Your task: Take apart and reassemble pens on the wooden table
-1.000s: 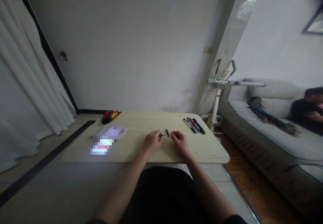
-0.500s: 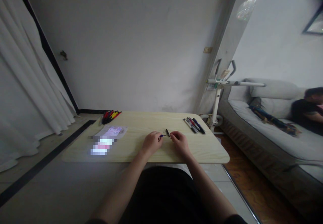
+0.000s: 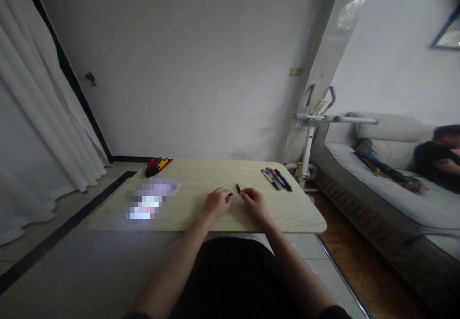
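Over the near middle of the table, my left hand [image 3: 217, 201] is closed on a thin pen refill [image 3: 235, 194] with a dark blue end at the fingertips. My right hand [image 3: 256, 201] faces it, closed, its fingertips pinched at the other end of the refill. The fingers hide much of what each hand grips. Just beyond the fingertips shows a short black pen piece [image 3: 237, 187]; whether it lies on the table or touches the right fingers, I cannot tell.
Several pens [image 3: 276, 179] lie side by side at the table's [image 3: 208, 173] right. At its far left is a bunch of red, yellow and black pen parts [image 3: 158, 165]. A blurred bright phone-like thing [image 3: 145, 207] lies at the left. A person [image 3: 440, 156] is on the sofa [image 3: 391, 185].
My right hand has shifted slightly left, closer to my left hand, and less of the refill shows between them. The pens on the table have not moved.
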The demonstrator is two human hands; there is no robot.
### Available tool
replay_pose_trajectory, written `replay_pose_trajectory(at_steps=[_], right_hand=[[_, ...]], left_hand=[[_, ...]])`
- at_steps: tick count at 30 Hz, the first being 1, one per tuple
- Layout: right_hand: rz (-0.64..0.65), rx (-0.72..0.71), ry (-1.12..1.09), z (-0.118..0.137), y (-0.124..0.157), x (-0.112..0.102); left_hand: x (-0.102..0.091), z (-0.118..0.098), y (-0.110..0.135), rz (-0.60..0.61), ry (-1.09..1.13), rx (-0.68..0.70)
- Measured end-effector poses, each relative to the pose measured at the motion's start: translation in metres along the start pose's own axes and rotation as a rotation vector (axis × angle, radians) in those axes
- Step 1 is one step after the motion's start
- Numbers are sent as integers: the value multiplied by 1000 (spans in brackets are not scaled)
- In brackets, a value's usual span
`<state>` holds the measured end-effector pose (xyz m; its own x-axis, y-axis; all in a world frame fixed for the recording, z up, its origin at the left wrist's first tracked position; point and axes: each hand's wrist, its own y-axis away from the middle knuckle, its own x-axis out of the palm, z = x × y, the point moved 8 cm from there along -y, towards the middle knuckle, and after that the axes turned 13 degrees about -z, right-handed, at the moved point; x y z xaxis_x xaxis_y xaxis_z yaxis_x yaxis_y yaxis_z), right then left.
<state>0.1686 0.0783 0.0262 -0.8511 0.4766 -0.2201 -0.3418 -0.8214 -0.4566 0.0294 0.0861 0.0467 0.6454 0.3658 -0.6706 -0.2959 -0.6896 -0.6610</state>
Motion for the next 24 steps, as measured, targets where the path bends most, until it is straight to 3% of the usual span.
replay_pose_trajectory(at_steps=[24], right_hand=[[9,-2,20,0,1,-1]], left_hand=[[-2,2,-1,-2,7,-57]])
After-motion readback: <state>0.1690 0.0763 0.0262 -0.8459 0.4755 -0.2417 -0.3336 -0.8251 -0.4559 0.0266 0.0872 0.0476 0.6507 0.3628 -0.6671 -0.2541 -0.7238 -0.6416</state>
